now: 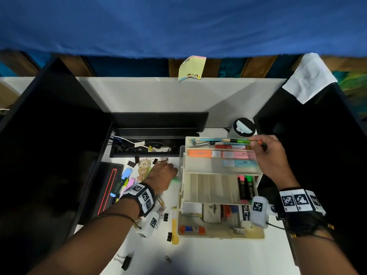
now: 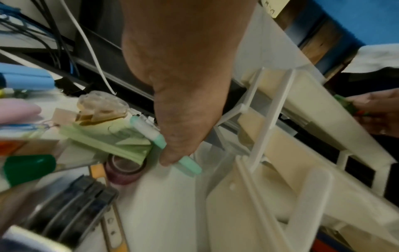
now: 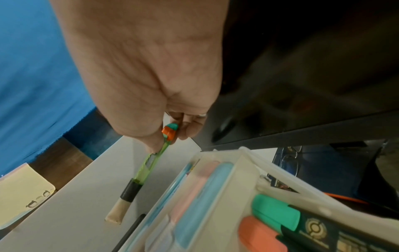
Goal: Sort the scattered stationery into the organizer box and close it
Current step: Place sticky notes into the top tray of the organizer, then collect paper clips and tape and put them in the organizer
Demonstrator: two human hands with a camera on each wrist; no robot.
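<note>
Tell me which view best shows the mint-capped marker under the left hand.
The left wrist view: the mint-capped marker lies beside the green sticky notes, the left hand touching it. The head view shows a blurred green end; the right wrist view shows nothing.

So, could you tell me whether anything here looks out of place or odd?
Yes: a pastel sticky-note pad sits tilted on the top edge of the white back panel, far from the organizer box. Binder clips and paper clips lie loose on the desk.

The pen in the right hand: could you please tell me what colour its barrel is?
Translucent green barrel, with an orange-and-teal end, on the pen that the right hand pinches; clearest in the right wrist view.
</note>
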